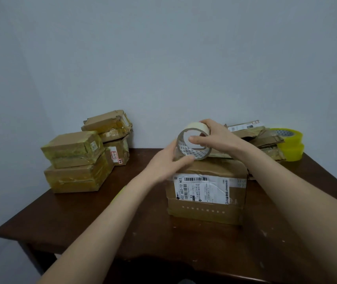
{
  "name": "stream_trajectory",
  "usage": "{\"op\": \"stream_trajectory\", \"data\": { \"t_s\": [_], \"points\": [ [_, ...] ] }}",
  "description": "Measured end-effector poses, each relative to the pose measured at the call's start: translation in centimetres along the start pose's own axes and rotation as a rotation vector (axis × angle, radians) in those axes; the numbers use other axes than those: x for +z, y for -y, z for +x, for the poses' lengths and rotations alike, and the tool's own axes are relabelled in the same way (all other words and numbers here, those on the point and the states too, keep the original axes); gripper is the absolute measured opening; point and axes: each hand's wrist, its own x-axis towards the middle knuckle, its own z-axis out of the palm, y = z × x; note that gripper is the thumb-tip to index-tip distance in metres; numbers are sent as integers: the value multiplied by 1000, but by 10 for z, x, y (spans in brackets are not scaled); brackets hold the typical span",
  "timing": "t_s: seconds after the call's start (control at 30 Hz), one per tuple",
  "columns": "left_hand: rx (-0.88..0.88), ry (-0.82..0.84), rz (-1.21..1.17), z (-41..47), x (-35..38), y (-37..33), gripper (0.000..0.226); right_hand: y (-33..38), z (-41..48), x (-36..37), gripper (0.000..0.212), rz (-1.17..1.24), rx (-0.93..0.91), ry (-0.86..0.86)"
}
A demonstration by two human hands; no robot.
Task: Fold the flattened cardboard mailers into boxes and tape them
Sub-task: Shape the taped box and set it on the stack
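Observation:
A folded cardboard box (pixel 206 201) with a white shipping label stands in the middle of the dark wooden table (pixel 102 222). A roll of clear tape (pixel 192 148) stands on edge on the box's top. My right hand (pixel 210 134) grips the roll from above, thumb inside the core. My left hand (pixel 169 160) holds the roll's lower left side, its fingers curled round the rim. Flattened cardboard mailers (pixel 264 140) lie in a pile behind the box, to the right.
Several taped boxes (pixel 81 158) are stacked at the table's back left. Two yellowish tape rolls (pixel 290 144) sit stacked at the back right corner. A plain wall rises directly behind the table. The table's front edge is near my forearms.

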Motion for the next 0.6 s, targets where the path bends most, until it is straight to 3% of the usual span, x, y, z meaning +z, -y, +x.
{"op": "stream_trajectory", "data": {
  "t_s": [0.1,0.17,0.3,0.37,0.6],
  "points": [
    [-6,82,178,-1,13,-5,102,-19,-11,-4,62,289,110,-131],
    [26,58,291,-2,16,1,100,-22,-18,-5,54,319,80,-156],
    [158,41,470,-3,16,8,76,-9,-17,-19,38,144,-11,-190],
    [165,51,525,-4,15,8,80,-4,-21,-39,35,16,-35,-203],
    [131,96,560,-6,12,6,86,-6,-31,-78,24,-204,-62,-5]
  ]
}}
